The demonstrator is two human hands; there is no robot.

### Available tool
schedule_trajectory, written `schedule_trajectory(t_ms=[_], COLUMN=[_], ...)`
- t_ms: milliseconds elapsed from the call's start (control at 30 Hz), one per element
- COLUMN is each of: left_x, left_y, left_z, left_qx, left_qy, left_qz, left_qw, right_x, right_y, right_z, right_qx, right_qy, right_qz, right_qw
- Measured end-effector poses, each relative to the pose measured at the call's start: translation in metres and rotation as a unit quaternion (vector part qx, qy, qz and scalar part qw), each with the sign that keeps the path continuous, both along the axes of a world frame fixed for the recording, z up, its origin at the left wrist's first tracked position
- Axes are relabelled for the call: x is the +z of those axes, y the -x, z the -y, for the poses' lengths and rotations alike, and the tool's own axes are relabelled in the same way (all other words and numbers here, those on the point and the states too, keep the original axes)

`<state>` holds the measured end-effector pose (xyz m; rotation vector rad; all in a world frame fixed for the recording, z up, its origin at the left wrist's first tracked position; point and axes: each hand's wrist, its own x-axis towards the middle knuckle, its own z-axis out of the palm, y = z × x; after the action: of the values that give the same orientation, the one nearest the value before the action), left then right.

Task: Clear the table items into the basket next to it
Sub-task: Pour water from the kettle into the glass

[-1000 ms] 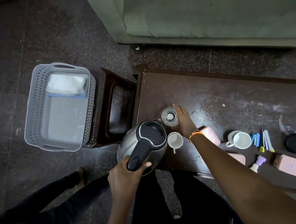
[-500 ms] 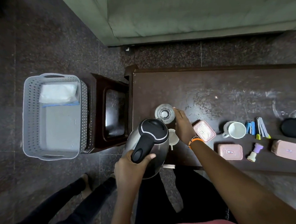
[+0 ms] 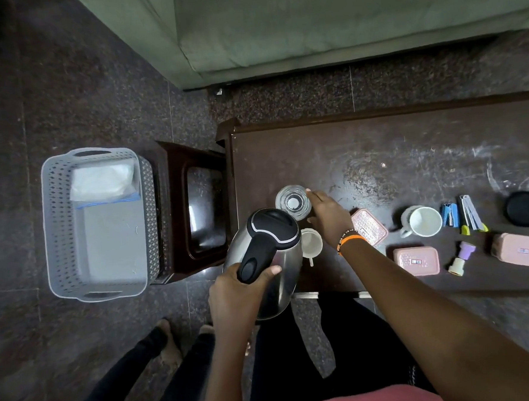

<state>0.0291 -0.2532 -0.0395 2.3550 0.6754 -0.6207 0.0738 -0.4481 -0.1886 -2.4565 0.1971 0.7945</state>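
1. The left hand [image 3: 238, 292], at lower centre of the frame, has its fingers curled tight around the black handle of a steel kettle [image 3: 268, 262], thumb laid across the grip. The kettle overlaps the table's [image 3: 378, 150] near left corner in the picture; whether it rests there cannot be told.
2. The right hand [image 3: 330, 216] reaches in from the lower right, an orange band [image 3: 351, 241] on its wrist. Its fingers are spread around the right side of a clear glass [image 3: 293, 202] standing upright on the table; the fingertips touch the rim area, but a firm grip cannot be confirmed.
3. A small white cup [image 3: 312, 245] sits just beside the kettle, below the glass.
4. Further right along the table lie 3 pink containers [image 3: 416, 260], a white mug [image 3: 423, 221], a blue stapler [image 3: 449, 218], a purple-capped bottle [image 3: 462, 258] lying on its side, and a black round item [image 3: 528, 210] at the right edge.
5. The grey perforated basket [image 3: 57, 225] stands on the floor at centre left, well apart from the table, with a dark stool [image 3: 177, 212] between them. A white bag [image 3: 102, 180] lies in its upper end.
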Motion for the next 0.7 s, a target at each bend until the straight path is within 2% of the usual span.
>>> schedule_trajectory(t_ms=[267, 700], left_x=[-0.001, 0.002], left_y=[-0.007, -0.017], left_z=[0.000, 0.002], left_qx=[-0.001, -0.013], left_qy=[0.017, 0.026], left_qz=[-0.020, -0.032], left_qw=[1.000, 0.999], right_x=[0.000, 0.001], right_y=[-0.011, -0.014], right_z=[-0.008, -0.003], right_qx=[-0.008, -0.025], right_qy=[0.049, -0.003], right_qz=[-0.001, -0.017], right_qw=[0.999, 1.000])
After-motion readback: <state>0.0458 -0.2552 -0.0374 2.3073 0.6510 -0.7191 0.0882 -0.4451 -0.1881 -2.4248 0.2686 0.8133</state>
